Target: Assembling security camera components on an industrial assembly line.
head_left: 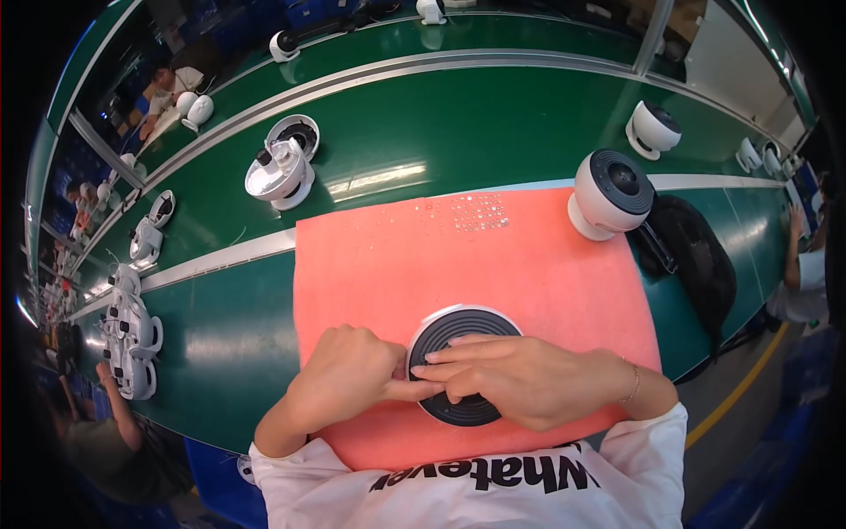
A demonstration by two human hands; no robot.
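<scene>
Covering right hand [529,381]: fingers spread over disc [460,324].
Left hand [354,372]: curled at its rim; pinch unclear.
Disc: best steadied level beneath grip.

A mat [397,282] lies on the table [225,322]. On its near part sits a disc [458,326], the left hand [348,375] at its left edge, the right hand [524,379] over it. Small parts [480,212] lie toward the mat's far edge, a device [599,203] at its far right corner. Units [132,331] stand clustered left of the mat.
</scene>
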